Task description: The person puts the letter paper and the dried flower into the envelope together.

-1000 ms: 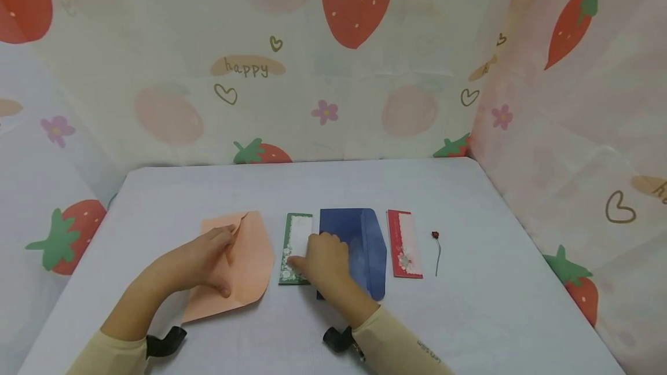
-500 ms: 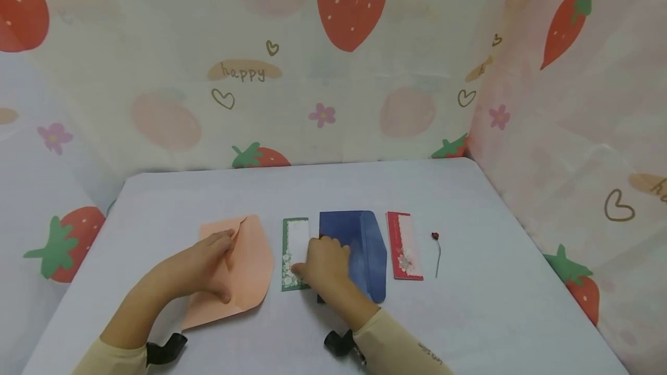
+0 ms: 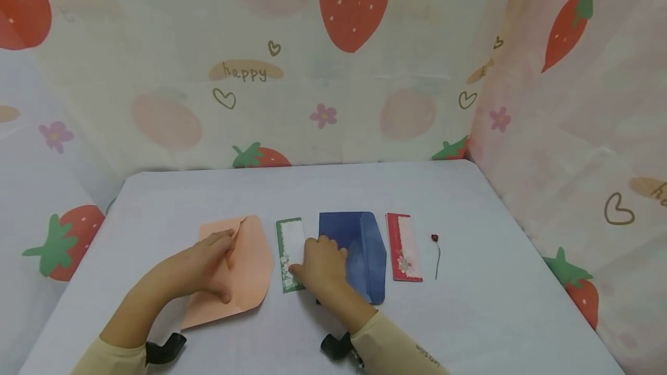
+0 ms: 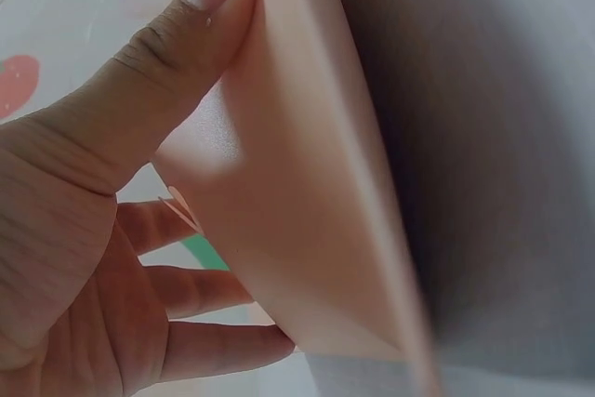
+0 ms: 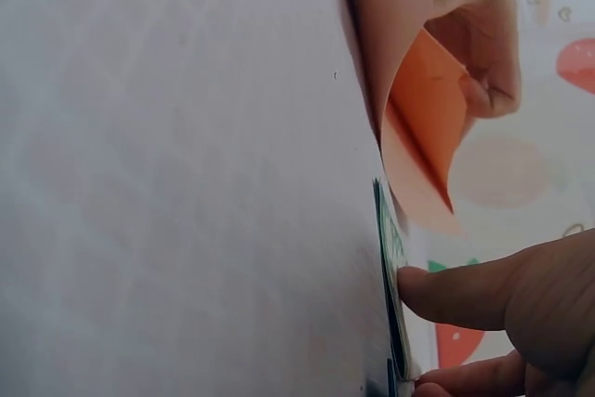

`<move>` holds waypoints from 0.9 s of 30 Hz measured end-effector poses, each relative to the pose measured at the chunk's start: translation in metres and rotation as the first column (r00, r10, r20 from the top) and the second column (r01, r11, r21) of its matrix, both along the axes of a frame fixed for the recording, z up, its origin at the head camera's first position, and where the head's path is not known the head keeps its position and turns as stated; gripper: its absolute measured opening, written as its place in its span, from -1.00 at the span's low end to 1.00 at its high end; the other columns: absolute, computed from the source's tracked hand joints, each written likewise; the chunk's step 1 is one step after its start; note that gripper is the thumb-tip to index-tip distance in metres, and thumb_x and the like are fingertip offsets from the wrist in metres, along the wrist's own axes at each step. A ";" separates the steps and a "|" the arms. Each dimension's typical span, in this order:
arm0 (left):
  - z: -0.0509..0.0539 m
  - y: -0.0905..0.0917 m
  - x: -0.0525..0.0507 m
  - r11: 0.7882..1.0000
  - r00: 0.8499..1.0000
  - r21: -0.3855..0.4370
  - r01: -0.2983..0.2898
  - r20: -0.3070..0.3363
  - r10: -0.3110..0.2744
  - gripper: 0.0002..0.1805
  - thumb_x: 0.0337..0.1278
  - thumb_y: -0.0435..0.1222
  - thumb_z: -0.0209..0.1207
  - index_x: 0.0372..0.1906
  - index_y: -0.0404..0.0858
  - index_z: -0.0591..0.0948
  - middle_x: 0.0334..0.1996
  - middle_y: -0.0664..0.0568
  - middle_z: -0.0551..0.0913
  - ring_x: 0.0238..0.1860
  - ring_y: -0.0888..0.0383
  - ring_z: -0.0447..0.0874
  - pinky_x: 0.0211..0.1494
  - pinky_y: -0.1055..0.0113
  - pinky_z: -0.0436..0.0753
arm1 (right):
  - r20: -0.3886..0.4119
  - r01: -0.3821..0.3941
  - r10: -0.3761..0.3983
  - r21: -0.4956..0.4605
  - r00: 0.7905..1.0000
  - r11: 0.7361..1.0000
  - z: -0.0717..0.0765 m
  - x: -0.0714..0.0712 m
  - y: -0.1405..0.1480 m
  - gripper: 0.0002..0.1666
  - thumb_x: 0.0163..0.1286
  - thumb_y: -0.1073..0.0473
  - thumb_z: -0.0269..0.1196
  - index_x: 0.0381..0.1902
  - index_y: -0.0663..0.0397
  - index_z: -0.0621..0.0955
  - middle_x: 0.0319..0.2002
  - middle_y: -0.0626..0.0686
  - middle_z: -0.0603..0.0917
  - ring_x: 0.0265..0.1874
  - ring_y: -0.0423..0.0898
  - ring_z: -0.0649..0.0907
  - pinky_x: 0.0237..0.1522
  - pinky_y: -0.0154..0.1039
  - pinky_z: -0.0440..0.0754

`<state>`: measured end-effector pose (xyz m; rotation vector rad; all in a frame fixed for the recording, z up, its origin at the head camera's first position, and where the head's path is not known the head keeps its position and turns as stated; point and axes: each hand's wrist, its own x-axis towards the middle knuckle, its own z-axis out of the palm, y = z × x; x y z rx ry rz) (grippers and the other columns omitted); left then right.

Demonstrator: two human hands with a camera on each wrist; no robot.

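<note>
A peach envelope point(image 3: 252, 268) lies at the left of the white table, its flap side toward the right. My left hand point(image 3: 208, 268) holds its near and far edges, and the mouth bulges apart; in the left wrist view the thumb point(image 4: 191, 53) presses against the peach paper. Just right of the envelope, a green-bordered card point(image 3: 290, 247) with white flowers lies slightly tilted. My right hand point(image 3: 325, 265) grips this card, thumb on its face and a finger at its far edge in the right wrist view. The hand partly covers a dark blue envelope point(image 3: 372, 259).
Right of the blue envelope lies a red-bordered card point(image 3: 405, 247) with flowers. Farther right is a small dried rose point(image 3: 435, 242) on a thin stem. Strawberry-print curtains point(image 3: 323, 74) stand behind and beside the white table point(image 3: 495, 317).
The green card has slid a little to the left, away from the blue envelope, and turned slightly, with my right hand following it. My left hand stays in place on the peach envelope.
</note>
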<state>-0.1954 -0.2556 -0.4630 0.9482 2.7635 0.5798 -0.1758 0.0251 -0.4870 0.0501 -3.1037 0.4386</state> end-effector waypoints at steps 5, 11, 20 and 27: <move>0.001 0.000 0.001 1.000 1.000 -0.008 -0.014 0.013 0.014 -0.16 -0.47 0.28 0.55 -0.21 -0.09 0.32 0.42 -0.45 0.32 0.39 -0.35 0.37 0.18 -0.10 0.55 | -0.020 -0.014 0.013 -0.063 1.000 0.998 -0.004 0.000 -0.003 -0.45 0.11 -0.18 0.55 -0.09 0.03 0.69 -0.14 0.08 0.64 -0.11 0.06 0.59 -0.11 0.08 0.47; 0.003 0.001 0.002 1.000 1.000 -0.009 -0.018 0.020 0.019 -0.16 -0.47 0.27 0.55 -0.22 -0.09 0.31 0.43 -0.45 0.30 0.43 -0.37 0.32 0.21 -0.13 0.54 | -0.047 -0.013 0.012 -0.031 0.999 0.999 -0.004 0.000 -0.006 -0.49 0.08 -0.16 0.56 -0.23 0.10 0.69 -0.27 0.11 0.67 -0.21 0.08 0.62 -0.21 0.05 0.44; 0.005 0.003 0.004 1.000 0.999 -0.005 -0.015 0.030 0.015 -0.16 -0.46 0.26 0.56 -0.20 -0.10 0.31 0.44 -0.46 0.29 0.43 -0.38 0.31 0.23 -0.15 0.53 | -0.047 -0.013 0.008 -0.112 0.999 0.994 -0.002 0.000 -0.002 -0.45 0.03 -0.10 0.60 -0.06 0.04 0.74 -0.17 0.10 0.74 -0.14 0.08 0.66 -0.22 0.01 0.46; 0.004 0.003 0.004 1.000 1.000 -0.003 -0.012 0.019 0.012 -0.16 -0.46 0.22 0.58 -0.20 -0.10 0.30 0.43 -0.46 0.30 0.43 -0.38 0.32 0.24 -0.15 0.53 | -0.065 -0.012 0.003 -0.141 0.998 0.990 -0.003 0.002 -0.001 -0.33 0.03 -0.08 0.61 0.10 -0.01 0.70 -0.05 0.08 0.69 -0.06 0.04 0.62 -0.15 -0.02 0.46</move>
